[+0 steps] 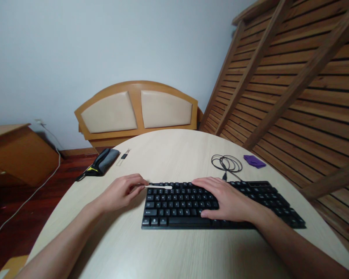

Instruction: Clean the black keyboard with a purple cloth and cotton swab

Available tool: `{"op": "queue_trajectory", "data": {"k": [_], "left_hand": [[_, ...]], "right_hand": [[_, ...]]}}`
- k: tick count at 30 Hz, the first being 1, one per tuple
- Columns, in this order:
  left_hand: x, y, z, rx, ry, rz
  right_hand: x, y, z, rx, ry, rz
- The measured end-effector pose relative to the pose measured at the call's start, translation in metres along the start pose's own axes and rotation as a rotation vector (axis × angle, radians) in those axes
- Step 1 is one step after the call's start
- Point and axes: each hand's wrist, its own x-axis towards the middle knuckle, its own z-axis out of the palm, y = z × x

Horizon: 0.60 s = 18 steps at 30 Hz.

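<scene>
A black keyboard (180,212) lies flat on the light wooden table, its long side toward me. My left hand (126,190) is closed at the keyboard's upper left corner, pinching a thin white cotton swab (159,187). The swab points right, and its padded tip is over the upper rows of keys. Across the middle of the keyboard rests my right hand (227,197), fingers stretched toward the far edge and thumb apart on the keys. It covers part of the keys beneath it.
Behind the keyboard lies a coiled black cable (227,163), with a folded purple cloth (254,161) to its right. A grey and black pouch (103,162) and a small black-and-clear item (123,156) sit at the table's left. Wooden slats (279,104) lean at the right.
</scene>
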Motion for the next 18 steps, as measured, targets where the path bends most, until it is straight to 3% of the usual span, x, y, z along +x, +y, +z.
{"op": "queue_trajectory", "data": {"k": [18], "left_hand": [[-0.0009,-0.0013,-0.0046,-0.025,-0.018,0.025]], "right_hand": [[0.0012,-0.0021,-0.0019,-0.044,-0.032,0.006]]}}
